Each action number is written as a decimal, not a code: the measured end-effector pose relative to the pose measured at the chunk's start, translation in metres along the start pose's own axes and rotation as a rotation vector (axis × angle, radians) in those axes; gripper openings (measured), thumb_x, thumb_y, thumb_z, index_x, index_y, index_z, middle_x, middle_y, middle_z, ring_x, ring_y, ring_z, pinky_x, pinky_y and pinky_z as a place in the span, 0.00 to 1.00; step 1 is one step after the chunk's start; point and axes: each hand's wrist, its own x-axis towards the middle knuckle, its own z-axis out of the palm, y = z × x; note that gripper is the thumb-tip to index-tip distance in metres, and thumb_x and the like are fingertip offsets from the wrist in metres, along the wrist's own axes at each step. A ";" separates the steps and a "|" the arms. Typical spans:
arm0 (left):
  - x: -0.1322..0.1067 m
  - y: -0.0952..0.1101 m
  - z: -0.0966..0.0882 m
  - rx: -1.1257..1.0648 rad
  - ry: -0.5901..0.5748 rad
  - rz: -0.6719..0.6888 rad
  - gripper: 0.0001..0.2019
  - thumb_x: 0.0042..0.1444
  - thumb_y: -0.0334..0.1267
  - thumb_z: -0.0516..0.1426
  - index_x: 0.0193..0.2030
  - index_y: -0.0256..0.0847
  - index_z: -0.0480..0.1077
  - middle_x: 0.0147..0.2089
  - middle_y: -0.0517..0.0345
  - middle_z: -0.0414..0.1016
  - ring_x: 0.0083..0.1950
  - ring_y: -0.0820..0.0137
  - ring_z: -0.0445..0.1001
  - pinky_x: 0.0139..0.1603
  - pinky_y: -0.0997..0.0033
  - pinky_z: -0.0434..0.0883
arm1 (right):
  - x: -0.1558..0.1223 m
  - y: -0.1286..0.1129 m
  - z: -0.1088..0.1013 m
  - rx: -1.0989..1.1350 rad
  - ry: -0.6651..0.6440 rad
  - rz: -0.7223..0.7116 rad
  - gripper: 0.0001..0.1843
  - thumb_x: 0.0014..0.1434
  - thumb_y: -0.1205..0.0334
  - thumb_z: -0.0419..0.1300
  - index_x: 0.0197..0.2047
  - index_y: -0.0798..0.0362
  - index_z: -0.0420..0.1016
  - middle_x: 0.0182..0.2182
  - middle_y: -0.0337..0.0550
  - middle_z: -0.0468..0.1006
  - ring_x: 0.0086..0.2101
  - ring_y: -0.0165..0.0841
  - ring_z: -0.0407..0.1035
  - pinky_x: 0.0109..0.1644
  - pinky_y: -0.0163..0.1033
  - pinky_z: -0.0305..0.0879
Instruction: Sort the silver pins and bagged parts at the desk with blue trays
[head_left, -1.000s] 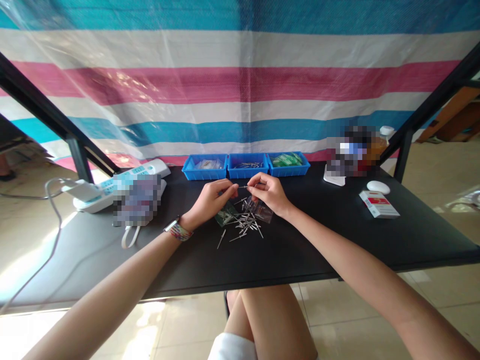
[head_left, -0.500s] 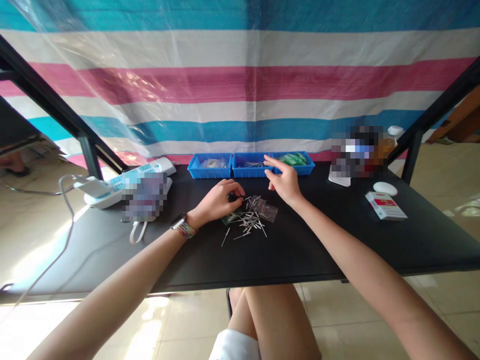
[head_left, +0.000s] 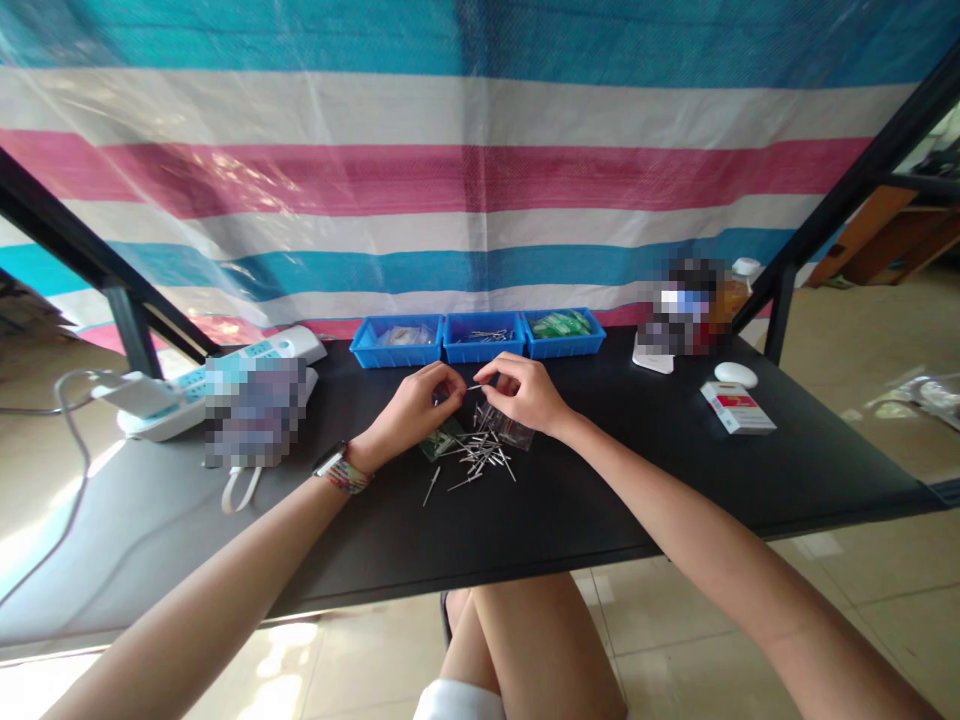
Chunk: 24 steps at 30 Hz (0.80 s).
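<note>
My left hand [head_left: 411,408] and my right hand [head_left: 519,392] meet above a black table [head_left: 600,480], fingertips pinched together on a thin metal pin [head_left: 475,386] held between them. Just below the hands lies a loose pile of several similar metal pins [head_left: 480,458]. Small clear plastic bags [head_left: 510,428] and a greenish bag [head_left: 442,440] lie by the pile. A beaded bracelet and a watch are on my left wrist.
Three blue trays stand at the table's back edge: the left tray [head_left: 396,341] with clear bags, the middle tray [head_left: 484,337] with pins, the right tray [head_left: 564,332] with green parts. A power strip [head_left: 187,385] sits far left; a red-white box [head_left: 737,407] and white mouse [head_left: 736,374] right.
My right hand reached out to the middle blue tray, then came back to meet the left hand. Both hands now pinch a pin again. The camera view shifted slightly.
</note>
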 end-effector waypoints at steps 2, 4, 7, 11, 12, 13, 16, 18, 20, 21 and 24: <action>0.000 0.003 -0.001 -0.047 0.027 -0.014 0.08 0.65 0.42 0.57 0.40 0.41 0.74 0.37 0.56 0.77 0.38 0.67 0.73 0.41 0.67 0.71 | -0.002 -0.003 0.001 0.008 -0.012 -0.010 0.04 0.62 0.64 0.64 0.39 0.51 0.82 0.36 0.41 0.79 0.27 0.29 0.69 0.32 0.36 0.67; 0.000 0.005 -0.001 -0.070 0.038 -0.025 0.09 0.66 0.43 0.57 0.39 0.41 0.74 0.36 0.56 0.76 0.37 0.68 0.73 0.39 0.68 0.70 | -0.003 -0.004 0.002 0.013 -0.003 0.001 0.03 0.63 0.63 0.65 0.38 0.50 0.81 0.35 0.41 0.78 0.27 0.30 0.69 0.33 0.36 0.68; 0.000 0.006 -0.002 -0.082 0.045 -0.031 0.10 0.67 0.44 0.58 0.38 0.40 0.73 0.35 0.56 0.76 0.36 0.68 0.73 0.38 0.69 0.69 | -0.004 -0.005 0.003 0.041 0.003 0.028 0.04 0.63 0.61 0.65 0.37 0.50 0.80 0.34 0.40 0.77 0.28 0.30 0.69 0.33 0.37 0.68; -0.001 0.007 -0.002 -0.086 0.037 -0.028 0.12 0.69 0.46 0.57 0.40 0.40 0.73 0.37 0.56 0.76 0.37 0.67 0.73 0.40 0.68 0.70 | -0.003 -0.003 0.004 0.094 0.021 0.071 0.07 0.64 0.57 0.64 0.36 0.50 0.78 0.33 0.40 0.77 0.29 0.31 0.69 0.34 0.37 0.68; -0.002 0.007 -0.002 -0.090 0.035 -0.022 0.12 0.69 0.46 0.57 0.41 0.40 0.74 0.37 0.56 0.77 0.38 0.67 0.74 0.41 0.68 0.71 | -0.003 -0.003 0.005 0.112 0.028 0.092 0.08 0.65 0.56 0.64 0.35 0.50 0.78 0.33 0.41 0.77 0.29 0.32 0.70 0.33 0.37 0.67; -0.002 0.008 -0.003 -0.095 0.035 -0.014 0.11 0.69 0.46 0.58 0.43 0.41 0.74 0.38 0.56 0.77 0.38 0.67 0.74 0.41 0.68 0.71 | -0.003 -0.002 0.005 0.135 0.035 0.118 0.10 0.65 0.54 0.63 0.34 0.50 0.77 0.32 0.41 0.77 0.28 0.32 0.70 0.32 0.37 0.67; -0.003 0.010 -0.004 -0.088 0.049 0.010 0.10 0.66 0.45 0.61 0.45 0.41 0.73 0.38 0.57 0.77 0.38 0.68 0.74 0.42 0.69 0.72 | -0.003 0.001 0.007 0.215 0.044 0.192 0.13 0.65 0.50 0.64 0.34 0.50 0.75 0.31 0.40 0.77 0.25 0.32 0.70 0.29 0.37 0.65; -0.003 0.012 -0.005 -0.077 0.065 0.027 0.09 0.67 0.44 0.60 0.43 0.41 0.74 0.37 0.57 0.76 0.37 0.68 0.73 0.41 0.69 0.71 | -0.003 0.001 0.008 0.241 0.045 0.219 0.15 0.65 0.47 0.64 0.34 0.50 0.75 0.30 0.40 0.77 0.24 0.32 0.71 0.28 0.37 0.65; -0.003 0.014 -0.006 -0.066 0.080 0.039 0.10 0.69 0.44 0.59 0.41 0.41 0.74 0.37 0.56 0.76 0.37 0.68 0.73 0.40 0.68 0.70 | -0.004 0.000 0.008 0.252 0.046 0.234 0.17 0.65 0.45 0.64 0.34 0.50 0.75 0.31 0.40 0.78 0.24 0.32 0.71 0.28 0.37 0.65; -0.002 0.015 -0.006 -0.061 0.084 0.042 0.10 0.69 0.44 0.58 0.40 0.41 0.74 0.37 0.56 0.76 0.37 0.68 0.73 0.40 0.68 0.70 | -0.004 0.000 0.008 0.262 0.046 0.242 0.18 0.64 0.44 0.64 0.34 0.50 0.76 0.31 0.41 0.78 0.24 0.32 0.71 0.28 0.37 0.66; -0.003 0.016 -0.007 -0.046 0.083 0.044 0.13 0.70 0.46 0.57 0.39 0.41 0.75 0.37 0.55 0.76 0.36 0.68 0.72 0.40 0.68 0.69 | -0.004 -0.003 0.008 0.344 0.041 0.284 0.15 0.62 0.45 0.67 0.37 0.49 0.77 0.33 0.40 0.80 0.24 0.31 0.72 0.27 0.37 0.67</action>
